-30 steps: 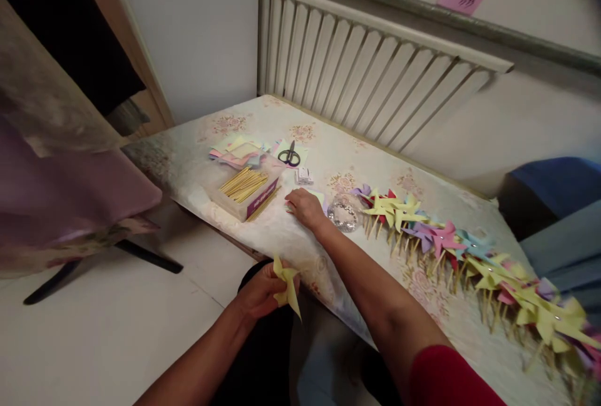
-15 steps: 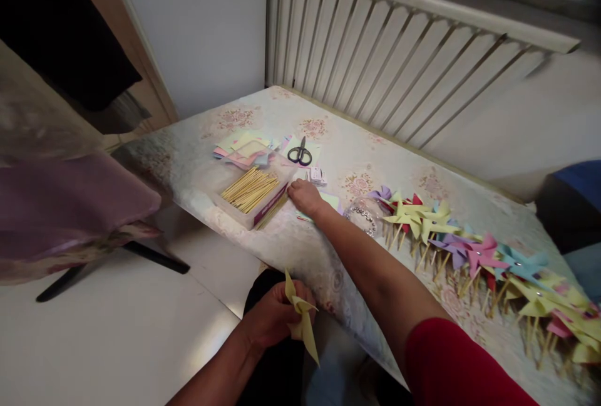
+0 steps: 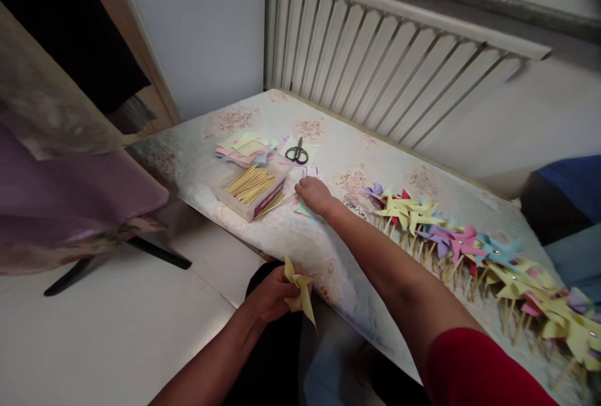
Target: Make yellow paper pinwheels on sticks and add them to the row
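Hands at a desk [image 3: 328,161] covered in pale floral cloth. The left hand [image 3: 270,296], held low over the lap, pinches a yellow folded paper pinwheel [image 3: 300,290]. The right hand [image 3: 315,195] reaches forward, fingers curled down onto a small stack of coloured paper [image 3: 305,210], just beside an open box of wooden sticks [image 3: 252,187]. Scissors [image 3: 297,153] lie beyond on more paper squares. A row of finished pinwheels [image 3: 469,246] runs along the desk to the right, with a radiator [image 3: 375,61] behind.

red short sleeve on right arm [image 3: 469,368], left arm [image 3: 211,362] bare, dark trousers.
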`<state>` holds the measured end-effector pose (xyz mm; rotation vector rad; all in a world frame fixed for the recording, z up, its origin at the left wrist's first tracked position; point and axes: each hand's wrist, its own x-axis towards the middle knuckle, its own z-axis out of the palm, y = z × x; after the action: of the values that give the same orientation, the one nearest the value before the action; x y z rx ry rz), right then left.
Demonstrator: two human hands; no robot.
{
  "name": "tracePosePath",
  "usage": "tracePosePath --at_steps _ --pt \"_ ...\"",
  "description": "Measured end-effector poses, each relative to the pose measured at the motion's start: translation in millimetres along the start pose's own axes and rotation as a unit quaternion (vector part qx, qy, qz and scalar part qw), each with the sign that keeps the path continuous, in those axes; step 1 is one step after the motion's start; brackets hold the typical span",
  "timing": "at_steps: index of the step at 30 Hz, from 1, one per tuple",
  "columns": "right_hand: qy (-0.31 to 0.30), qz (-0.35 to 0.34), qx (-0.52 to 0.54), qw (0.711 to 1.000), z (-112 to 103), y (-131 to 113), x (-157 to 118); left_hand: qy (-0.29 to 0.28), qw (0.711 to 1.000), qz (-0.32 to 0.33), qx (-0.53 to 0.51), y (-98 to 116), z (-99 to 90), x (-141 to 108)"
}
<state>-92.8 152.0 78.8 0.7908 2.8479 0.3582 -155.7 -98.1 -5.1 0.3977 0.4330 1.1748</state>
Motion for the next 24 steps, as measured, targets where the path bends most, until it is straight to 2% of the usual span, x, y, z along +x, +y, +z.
tracePosePath --at_steps 3,6,9,12,18,21,24 --pt "-0.007 0.028 0.018 0.999 -10.4 -7.4 -33.8 0.016 1.0 -0.003 0.02 3.4 4.6 0.0" --pt "0.01 0.094 0.043 0.995 -6.9 -16.9 -81.3 0.006 0.998 0.0 0.055 7.0 10.6 0.1" --pt "0.021 0.198 0.08 0.977 12.2 -26.7 -140.4 -0.018 0.997 0.007 0.072 7.3 14.6 1.5" --pt "0.026 0.284 0.119 0.951 39.1 -35.9 -205.8 -0.006 0.997 0.016 0.072 4.1 17.1 4.3" --pt "0.034 0.379 0.15 0.913 80.9 -49.3 -332.9 0.011 0.998 0.014 0.06 -2.5 23.8 8.7" --pt "0.037 0.423 0.131 0.896 89.7 -54.4 -377.9 0.023 0.997 0.011 0.071 -4.3 25.5 11.0" --pt "0.052 0.441 0.107 0.89 93.1 -60.3 -396.6 0.039 0.995 0.0 0.088 -8.3 26.6 16.0"
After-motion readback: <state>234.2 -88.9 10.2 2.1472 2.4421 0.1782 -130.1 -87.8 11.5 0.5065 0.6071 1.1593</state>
